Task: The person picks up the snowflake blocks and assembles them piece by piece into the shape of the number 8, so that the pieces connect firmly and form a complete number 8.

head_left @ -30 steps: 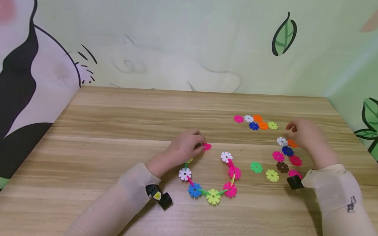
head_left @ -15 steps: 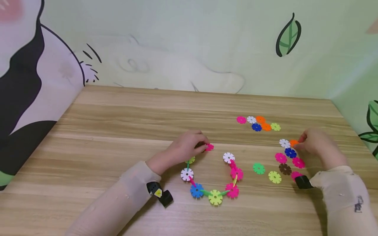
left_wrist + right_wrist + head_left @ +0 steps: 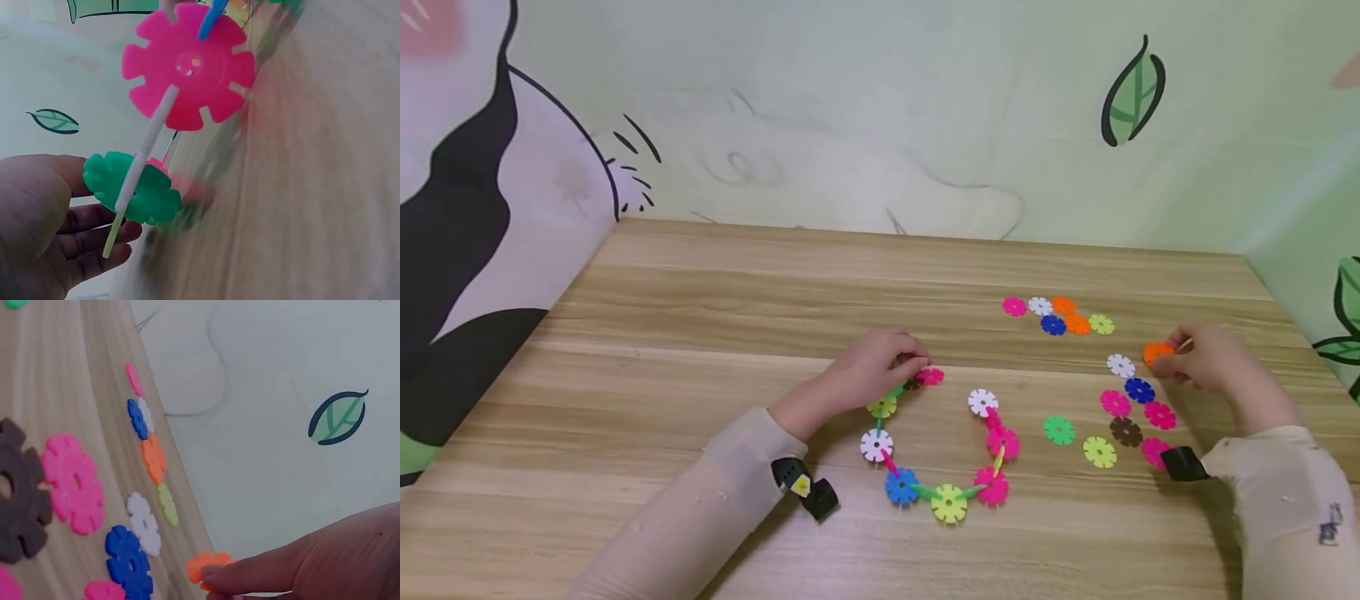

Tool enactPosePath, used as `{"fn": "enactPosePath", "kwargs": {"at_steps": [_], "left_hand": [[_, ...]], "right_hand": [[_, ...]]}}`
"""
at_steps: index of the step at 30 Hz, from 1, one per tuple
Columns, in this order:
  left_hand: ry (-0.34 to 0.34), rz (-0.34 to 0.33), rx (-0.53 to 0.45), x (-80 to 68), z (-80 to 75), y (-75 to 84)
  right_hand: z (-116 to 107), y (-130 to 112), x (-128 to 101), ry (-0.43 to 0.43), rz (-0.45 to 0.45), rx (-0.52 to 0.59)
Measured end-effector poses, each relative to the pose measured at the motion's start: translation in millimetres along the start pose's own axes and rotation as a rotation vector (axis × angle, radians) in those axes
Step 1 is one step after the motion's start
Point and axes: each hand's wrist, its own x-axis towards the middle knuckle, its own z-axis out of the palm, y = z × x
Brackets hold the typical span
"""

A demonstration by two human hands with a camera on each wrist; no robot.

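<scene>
A chain of slotted plastic flower discs [image 3: 950, 504], with flat ones linked by upright ones, curves in an open loop on the table. My left hand [image 3: 876, 367] pinches its far left end beside a brown disc and a pink disc [image 3: 931, 377]. In the left wrist view an upright pink disc [image 3: 187, 65] is nearest, and a green disc [image 3: 131, 187] partly hides the fingers. At the right, my right hand [image 3: 1213, 362] pinches an orange disc [image 3: 1156, 353] between thumb and fingers. The white chain end [image 3: 982, 402] lies to the right of my left hand.
Loose discs lie left of and below my right hand, among them a white one [image 3: 1121, 366], a blue one [image 3: 1139, 390] and a brown one [image 3: 1126, 432]. A second cluster holds a yellow disc [image 3: 1101, 324] farther back. A painted wall [image 3: 850, 117] borders the wooden table [image 3: 737, 300].
My right hand has come down to the orange disc, taken hold of it and drawn it right, away from the white disc. My left hand stays near the chain's end.
</scene>
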Motion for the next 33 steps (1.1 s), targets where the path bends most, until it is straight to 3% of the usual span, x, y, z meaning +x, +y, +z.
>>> {"fn": "enactPosePath", "kwargs": {"at_steps": [6,13,18,23,33], "left_hand": [[0.001,0.003,0.0,0.0,-0.2,2.1],[-0.02,0.03,0.062,-2.1,1.1,7.2],[-0.015,0.021,0.095,-2.0,3.2,8.6],[-0.001,0.028,0.111,-1.7,5.1,9.8],[0.046,0.074,0.161,-2.6,9.9,9.3]], "right_hand": [[-2,-16,-6,0.079,-0.087,-0.005],[9,-56,-7,0.109,-0.21,0.103],[18,-84,-8,0.15,-0.269,0.092],[27,-109,-9,0.135,-0.353,0.099],[62,-142,5,0.051,-0.448,0.286]]}}
